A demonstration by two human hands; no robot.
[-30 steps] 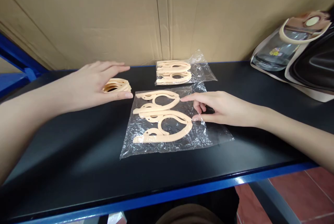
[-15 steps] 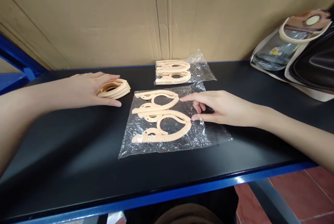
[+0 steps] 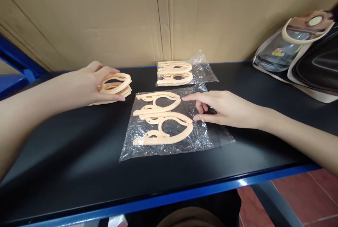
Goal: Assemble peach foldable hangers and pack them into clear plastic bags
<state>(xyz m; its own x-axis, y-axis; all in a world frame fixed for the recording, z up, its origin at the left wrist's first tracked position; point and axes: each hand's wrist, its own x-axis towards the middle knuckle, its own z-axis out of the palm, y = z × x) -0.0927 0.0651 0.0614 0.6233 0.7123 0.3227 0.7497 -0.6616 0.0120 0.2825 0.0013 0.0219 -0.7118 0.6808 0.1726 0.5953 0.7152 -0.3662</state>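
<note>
At the left, my left hand [image 3: 91, 84] is closed around a peach-coloured folding clothes hanger [image 3: 120, 85], thumb on the near side and fingers over the far side. It is raised and tilted above a stack of similar hangers [image 3: 126, 93], partly hidden under the hand. In the middle lies a clear plastic bag [image 3: 129, 151] with two folded hangers [image 3: 176, 137] side by side inside. My right hand [image 3: 221, 109] rests at the bag's right part, index finger and thumb stretched out and apart near the hangers' curved ends, its other fingers curled.
Behind the middle bag sits another clear bag [image 3: 207, 73] of folded hangers. At the right back lie a clear bottle [image 3: 280, 50] with a brown lid and a black bag [image 3: 319, 65] with pale trim. A cardboard wall [image 3: 118, 19] closes the back; a blue rail [image 3: 169, 197] edges the front.
My left hand has closed on the top hanger and lifted it off the stack, its wrist and knuckles rising. My right hand and both bags have stayed in place.
</note>
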